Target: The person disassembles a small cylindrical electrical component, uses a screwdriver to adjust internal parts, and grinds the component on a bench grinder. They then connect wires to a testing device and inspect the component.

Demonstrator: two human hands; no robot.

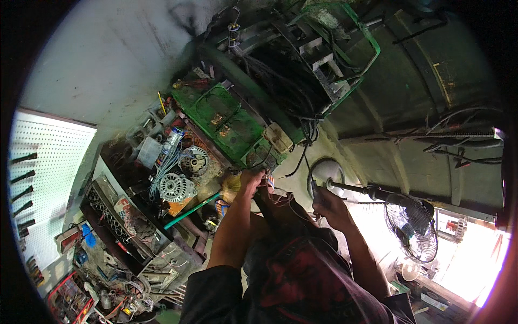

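Note:
My left hand (pixel 252 179) is closed at the near end of a green bench plate (pixel 216 120), beside a dark rounded part (pixel 261 156). What its fingers pinch is too small to tell. Thin loose wires (pixel 283 197) hang just below that hand, in front of my body. To the right, my right hand (pixel 330 209) is wrapped around a slim dark-handled tool (pixel 314 187). Its thin shaft points up and away, and its tip is hard to make out. Dark cables (pixel 308 135) dangle from the green frame (pixel 372 48) near this shaft.
Left of my hands, a cluttered bench bears a silver alternator housing (pixel 177 187), a second round housing (pixel 193 160) and a bundle of blue-grey wires (pixel 163 178). A green rod (pixel 191 211) juts toward my left forearm. A pedestal fan (pixel 413 227) stands on the right.

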